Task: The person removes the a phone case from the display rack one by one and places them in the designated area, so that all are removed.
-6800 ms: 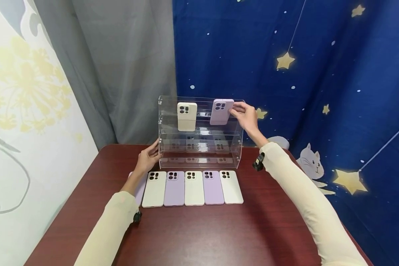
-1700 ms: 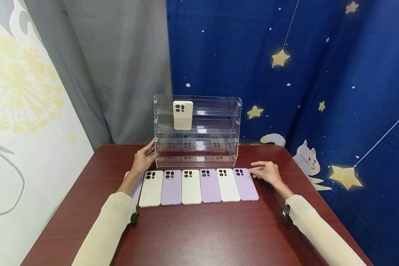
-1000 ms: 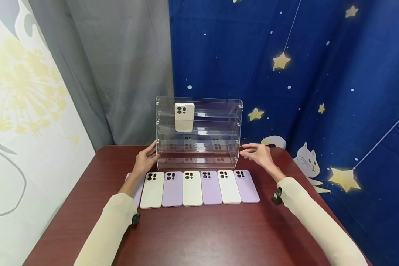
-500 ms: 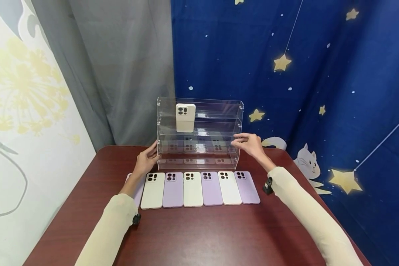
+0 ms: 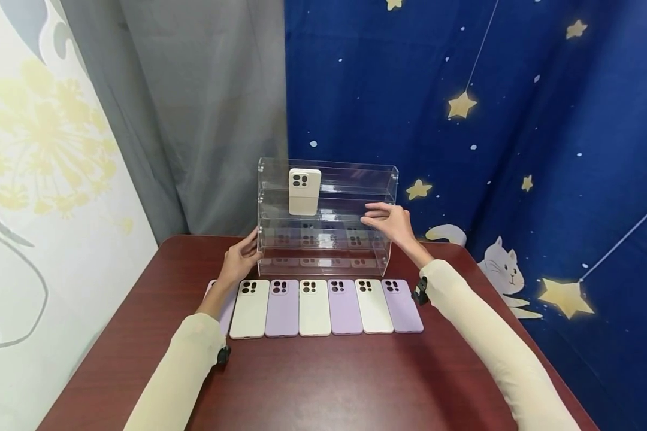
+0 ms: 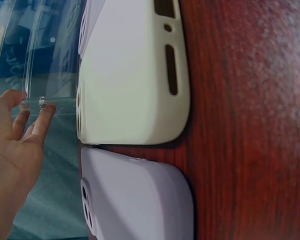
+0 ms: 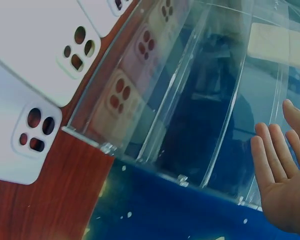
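A clear acrylic display stand with several tiers stands at the back of the table. My left hand holds its left side panel, thumb toward the front; in the left wrist view the left fingers are at that edge. One cream phone case stands upright in the upper tiers, left of middle. My right hand is in front of the stand's right part, fingers extended and apart, with nothing in them. The right wrist view shows the right fingers over the clear panels, with the cream case beyond.
A row of several phone cases, alternating lilac and white, lies in front of the stand, camera holes toward it. The rightmost lilac case lies below my right wrist. My left forearm partly covers the leftmost lilac case. Curtains hang behind the table.
The lilac case once held at the stand's upper right now lies at the row's right end. My right hand has since risen from there, up and left across the stand. My left hand stays put.
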`<state>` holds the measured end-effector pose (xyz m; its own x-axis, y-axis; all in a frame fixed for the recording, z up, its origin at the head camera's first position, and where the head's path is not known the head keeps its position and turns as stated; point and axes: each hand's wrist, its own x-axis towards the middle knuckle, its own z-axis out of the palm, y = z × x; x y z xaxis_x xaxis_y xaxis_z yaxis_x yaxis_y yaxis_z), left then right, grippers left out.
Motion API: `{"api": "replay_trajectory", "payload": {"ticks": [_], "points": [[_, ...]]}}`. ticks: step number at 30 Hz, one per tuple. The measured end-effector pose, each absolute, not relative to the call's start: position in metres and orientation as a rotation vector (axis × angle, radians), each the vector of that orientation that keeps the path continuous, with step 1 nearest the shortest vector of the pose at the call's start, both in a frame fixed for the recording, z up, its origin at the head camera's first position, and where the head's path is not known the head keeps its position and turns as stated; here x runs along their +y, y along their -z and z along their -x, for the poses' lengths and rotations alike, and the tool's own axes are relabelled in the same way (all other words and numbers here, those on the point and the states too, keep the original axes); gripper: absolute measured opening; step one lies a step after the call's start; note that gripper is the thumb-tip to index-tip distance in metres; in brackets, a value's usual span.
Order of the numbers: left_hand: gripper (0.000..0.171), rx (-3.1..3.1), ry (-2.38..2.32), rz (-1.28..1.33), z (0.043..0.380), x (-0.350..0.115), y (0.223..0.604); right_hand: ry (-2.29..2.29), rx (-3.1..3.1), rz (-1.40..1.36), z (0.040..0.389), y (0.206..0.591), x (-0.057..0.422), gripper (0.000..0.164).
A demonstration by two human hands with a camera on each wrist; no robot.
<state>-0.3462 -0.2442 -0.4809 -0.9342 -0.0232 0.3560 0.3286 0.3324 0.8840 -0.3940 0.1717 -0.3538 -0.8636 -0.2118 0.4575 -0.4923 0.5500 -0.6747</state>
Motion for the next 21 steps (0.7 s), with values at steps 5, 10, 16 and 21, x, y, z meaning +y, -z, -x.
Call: {"api": "replay_trajectory", "payload": {"ticks": [5,10,16,21], "points": [[0.072,-2.293,1.637,0.262,0.346,-0.244,0.48,-1.25,-2.436,-0.608,0.398,0.348,0.155,0.044],[0.073,-2.289,1.655,0.255,0.346,-0.244,0.48,-1.297,-2.419,-0.635,0.402,0.344,0.139,0.045],[0.073,-2.273,1.664,0.263,0.346,-0.244,0.48,-1.368,-2.378,-0.651,0.408,0.34,0.119,0.046],[0.07,-2.271,1.675,0.259,0.345,-0.243,0.48,-1.361,-2.361,-0.662,0.413,0.339,0.106,0.049]]}}
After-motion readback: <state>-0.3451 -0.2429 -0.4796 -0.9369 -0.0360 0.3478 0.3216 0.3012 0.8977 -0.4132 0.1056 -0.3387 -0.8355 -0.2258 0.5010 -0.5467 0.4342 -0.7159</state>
